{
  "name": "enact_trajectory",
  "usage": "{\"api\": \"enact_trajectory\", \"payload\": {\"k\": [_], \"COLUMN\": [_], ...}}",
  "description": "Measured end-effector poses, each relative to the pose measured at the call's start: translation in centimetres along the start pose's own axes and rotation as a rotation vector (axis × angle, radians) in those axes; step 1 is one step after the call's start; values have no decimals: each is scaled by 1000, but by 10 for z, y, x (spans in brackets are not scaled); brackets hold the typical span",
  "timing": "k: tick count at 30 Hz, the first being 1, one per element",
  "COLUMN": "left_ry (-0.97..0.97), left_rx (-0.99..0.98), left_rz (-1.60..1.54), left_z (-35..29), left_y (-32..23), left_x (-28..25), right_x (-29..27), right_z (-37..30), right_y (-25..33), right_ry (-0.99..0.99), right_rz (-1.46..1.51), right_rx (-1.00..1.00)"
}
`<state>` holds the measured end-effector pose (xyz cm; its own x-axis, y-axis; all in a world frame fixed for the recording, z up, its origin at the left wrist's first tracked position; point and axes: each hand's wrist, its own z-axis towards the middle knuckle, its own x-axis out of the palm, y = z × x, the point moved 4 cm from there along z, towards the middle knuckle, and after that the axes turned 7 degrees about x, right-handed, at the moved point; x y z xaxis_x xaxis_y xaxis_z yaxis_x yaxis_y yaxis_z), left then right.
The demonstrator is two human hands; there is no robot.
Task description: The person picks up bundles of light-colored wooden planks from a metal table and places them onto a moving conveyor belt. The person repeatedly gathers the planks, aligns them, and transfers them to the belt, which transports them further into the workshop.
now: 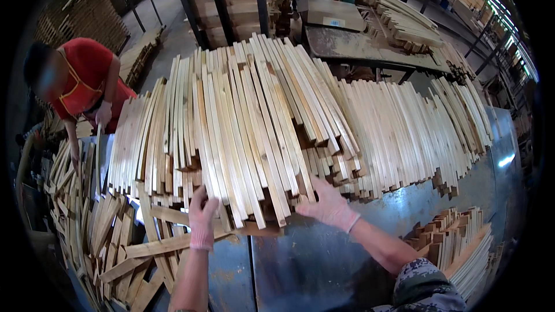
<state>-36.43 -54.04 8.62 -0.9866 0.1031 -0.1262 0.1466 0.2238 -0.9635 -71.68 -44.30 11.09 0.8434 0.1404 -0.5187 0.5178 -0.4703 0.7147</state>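
Observation:
A thick layer of long, pale wooden strips (237,133) lies piled in front of me, their near ends uneven. My left hand (202,216), in a pale knit glove, curls against the left side of the top strips by their near ends. On the other side, my gloved right hand (329,205) grips the end of the outermost strip, thumb at its near end. The top strips sit between both hands. Fingertips of both hands are partly hidden by the wood.
A metal table (324,260) bears the pile and more strips (393,133) to the right. Loose offcuts (124,242) heap up at the left, beside a person in red (92,75). Short wood pieces (457,242) stand at lower right. A cardboard box (332,14) rests on a bench behind.

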Motion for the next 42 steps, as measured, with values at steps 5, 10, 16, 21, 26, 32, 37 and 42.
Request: {"api": "enact_trajectory", "payload": {"k": [5, 10, 16, 21, 26, 32, 37, 42], "left_ry": [-8, 112, 129, 169, 239, 623, 1060, 1438], "left_rx": [20, 4, 69, 71, 138, 251, 215, 185], "left_rz": [-188, -456, -315, -205, -166, -179, -207, -69], "left_z": [65, 68, -32, -136, -193, -235, -298, -365], "left_y": [0, -7, 12, -3, -72, -152, -196, -205], "left_x": [21, 37, 6, -6, 14, 125, 270, 416], "right_x": [-19, 5, 34, 34, 8, -41, -84, -87], "right_z": [71, 107, 12, -121, -217, -368, -494, -581], "right_y": [19, 31, 2, 6, 9, -28, -78, -153], "right_ry": [60, -146, -153, -226, -344, -676, -1129, -1293], "right_rz": [504, 523, 399, 396, 422, 594, 752, 1015], "right_rx": [25, 122, 71, 78, 106, 59, -96, 20]}}
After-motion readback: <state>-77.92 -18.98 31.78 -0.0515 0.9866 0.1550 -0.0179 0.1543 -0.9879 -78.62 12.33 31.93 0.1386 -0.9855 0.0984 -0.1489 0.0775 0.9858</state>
